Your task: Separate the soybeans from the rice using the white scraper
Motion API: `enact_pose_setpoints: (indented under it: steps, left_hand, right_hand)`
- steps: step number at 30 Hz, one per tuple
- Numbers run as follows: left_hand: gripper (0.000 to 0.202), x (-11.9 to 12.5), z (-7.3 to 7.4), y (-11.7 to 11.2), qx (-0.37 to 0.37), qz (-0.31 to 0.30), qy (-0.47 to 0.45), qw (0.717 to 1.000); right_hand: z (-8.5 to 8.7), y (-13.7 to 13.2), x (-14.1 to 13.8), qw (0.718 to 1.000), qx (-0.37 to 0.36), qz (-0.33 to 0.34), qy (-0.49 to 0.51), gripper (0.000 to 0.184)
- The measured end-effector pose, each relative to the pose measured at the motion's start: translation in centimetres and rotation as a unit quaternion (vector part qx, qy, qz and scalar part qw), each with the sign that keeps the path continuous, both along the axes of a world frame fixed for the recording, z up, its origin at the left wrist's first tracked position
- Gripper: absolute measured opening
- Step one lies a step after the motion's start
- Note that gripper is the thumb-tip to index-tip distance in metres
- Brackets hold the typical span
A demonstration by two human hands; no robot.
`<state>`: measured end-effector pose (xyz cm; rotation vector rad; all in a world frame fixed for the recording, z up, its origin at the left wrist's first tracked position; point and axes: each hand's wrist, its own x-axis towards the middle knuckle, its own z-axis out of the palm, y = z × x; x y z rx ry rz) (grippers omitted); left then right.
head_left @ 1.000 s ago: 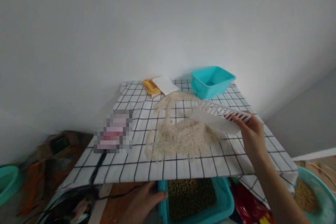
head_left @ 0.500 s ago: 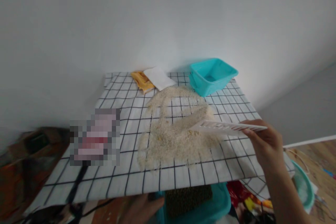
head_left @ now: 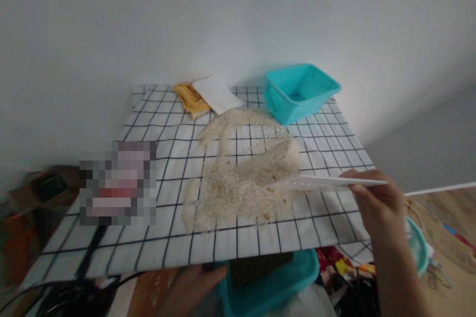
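Note:
My right hand pinches one end of a flat white slotted scoop, held nearly level. The scoop's far end touches or hovers just over a spread of pale, sandy granules with a few yellowish lumps in it; I cannot tell which. Low in the view, my left hand grips the left side of a teal tub below the table's front edge. Dark granules fill part of that tub, and the table hides its far side.
A second teal tub stands at the back right of the checked tablecloth. A white sheet and a yellow packet lie at the back left. A blurred-out object is at the left. A round teal basin rests on the floor.
The view has shifted slightly. The scoop has turned flatter, so its slots show less, and my right hand has moved a little right. My left hand stays at the lower tub.

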<state>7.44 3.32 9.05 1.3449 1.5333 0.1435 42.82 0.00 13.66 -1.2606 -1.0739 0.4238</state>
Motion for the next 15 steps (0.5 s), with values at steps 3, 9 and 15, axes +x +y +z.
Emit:
enact_pose_setpoints:
  steps: [3,9,15]
  left_hand:
    - [0.055,0.23,0.19,0.09,0.001,0.001,-0.035,0.999]
    - [0.051,0.11,-0.61,-0.12,-0.008,0.02,-0.023,0.999]
    - [0.05,0.37,-0.72,-0.45,0.004,0.016,-0.026,1.0]
  right_hand:
    - [-0.01,0.05,-0.01,0.999,-0.016,0.045,0.001,0.003]
    - [0.37,0.01,0.0,0.998,-0.027,0.054,0.001,0.005]
    - [0.24,-0.6,0.41,0.999,-0.028,0.029,0.007,0.004]
